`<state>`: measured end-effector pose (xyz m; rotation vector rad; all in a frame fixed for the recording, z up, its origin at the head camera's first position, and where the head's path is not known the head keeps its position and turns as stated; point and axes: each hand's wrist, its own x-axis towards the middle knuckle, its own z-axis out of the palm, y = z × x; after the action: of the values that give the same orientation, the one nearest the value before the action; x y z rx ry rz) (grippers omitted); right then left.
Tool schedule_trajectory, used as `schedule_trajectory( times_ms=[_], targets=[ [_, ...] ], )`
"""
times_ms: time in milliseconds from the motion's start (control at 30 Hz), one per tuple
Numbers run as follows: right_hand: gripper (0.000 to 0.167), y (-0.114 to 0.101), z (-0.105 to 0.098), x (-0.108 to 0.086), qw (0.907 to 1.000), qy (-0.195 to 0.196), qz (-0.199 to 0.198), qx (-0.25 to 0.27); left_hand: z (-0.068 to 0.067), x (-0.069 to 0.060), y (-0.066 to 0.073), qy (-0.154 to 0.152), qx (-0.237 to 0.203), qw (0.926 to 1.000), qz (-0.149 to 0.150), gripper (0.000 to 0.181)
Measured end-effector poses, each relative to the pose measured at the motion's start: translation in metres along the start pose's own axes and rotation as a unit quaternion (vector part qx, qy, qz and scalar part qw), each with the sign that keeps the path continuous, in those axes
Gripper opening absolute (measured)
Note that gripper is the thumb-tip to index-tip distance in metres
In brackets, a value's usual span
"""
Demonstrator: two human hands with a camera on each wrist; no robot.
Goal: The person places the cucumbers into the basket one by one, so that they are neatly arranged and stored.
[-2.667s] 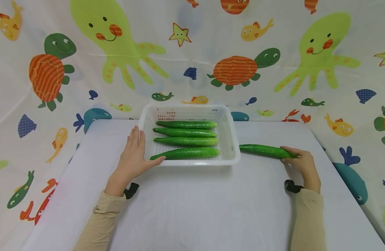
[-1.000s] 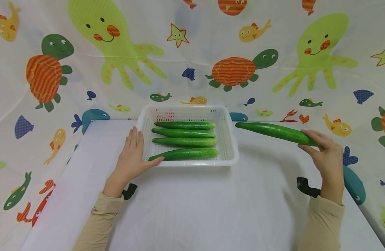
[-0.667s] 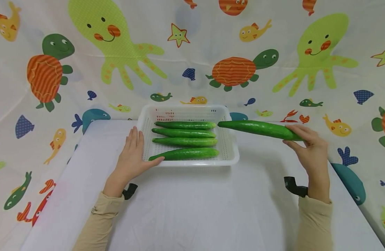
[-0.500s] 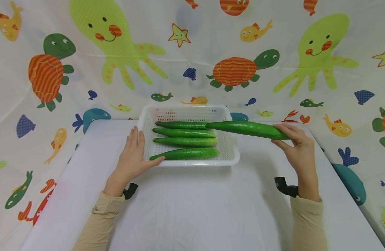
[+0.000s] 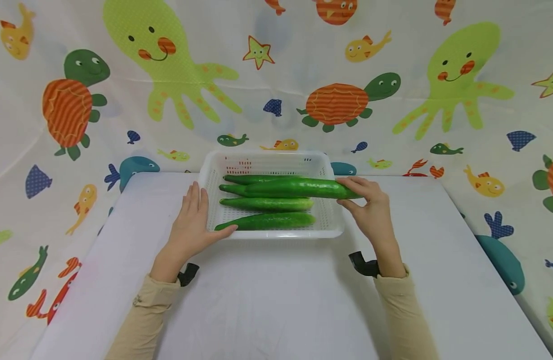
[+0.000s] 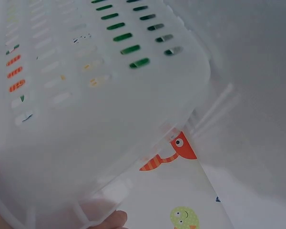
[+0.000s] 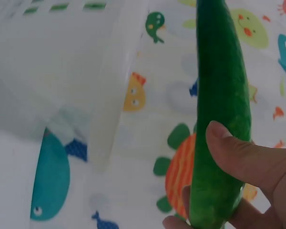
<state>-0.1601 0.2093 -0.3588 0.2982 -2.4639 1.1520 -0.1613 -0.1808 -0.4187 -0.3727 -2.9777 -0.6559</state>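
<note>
In the head view, a white plastic basket (image 5: 276, 233) stands at the back of the table with several green cucumbers (image 5: 267, 220) lying side by side in it. My right hand (image 5: 368, 205) pinches one more cucumber (image 5: 299, 188) by its right end, thumb below and fingers above. That cucumber is level above the basket and partly covers the ones behind it. The right wrist view shows the thumb (image 7: 238, 157) pressed on the held cucumber (image 7: 221, 95). My left hand (image 5: 190, 220) rests at the basket's left end, fingers straight along the wall, thumb on the front rim.
A white cloth covers the table (image 5: 276, 300). Behind it and at both sides hangs a curtain (image 5: 294, 60) printed with sea animals. Black wrist mounts (image 5: 364, 265) sit at both wrists. The basket's slotted wall (image 6: 109, 105) fills much of the left wrist view.
My right hand picked the cucumber up from the table right of the basket, lifted it and carried it left over the basket. The left hand has stayed at the basket's left end.
</note>
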Motion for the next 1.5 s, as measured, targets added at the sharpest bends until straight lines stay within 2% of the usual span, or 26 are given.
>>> schedule_trajectory(
  times_ms=[300,600,800,1033,1333,1500],
  targets=[
    [0.048,-0.018,0.05,0.01,0.995,-0.094,0.036,0.0,0.0,0.0,0.0,0.003,-0.003,1.0,0.001,0.126],
    [0.048,-0.018,0.089,0.013,0.987,-0.13,0.082,-0.046,0.001,0.0,-0.001,0.001,-0.006,1.0,0.002,0.126],
    [0.049,-0.016,0.099,0.016,0.979,-0.171,0.093,-0.06,0.002,0.0,-0.001,0.006,-0.005,1.0,0.005,0.126],
    [0.053,-0.014,0.103,0.019,0.964,-0.218,0.126,-0.084,0.001,0.0,-0.001,0.012,-0.005,0.9999,0.009,0.125],
    [0.047,-0.015,0.109,0.017,0.9491,-0.223,0.169,-0.145,0.001,-0.001,0.0,0.012,0.0,0.9999,0.007,0.124],
    [0.036,-0.014,0.11,0.014,0.9473,-0.224,0.158,-0.166,0.002,-0.002,0.0,0.014,-0.001,0.9999,0.01,0.124]
  ],
)
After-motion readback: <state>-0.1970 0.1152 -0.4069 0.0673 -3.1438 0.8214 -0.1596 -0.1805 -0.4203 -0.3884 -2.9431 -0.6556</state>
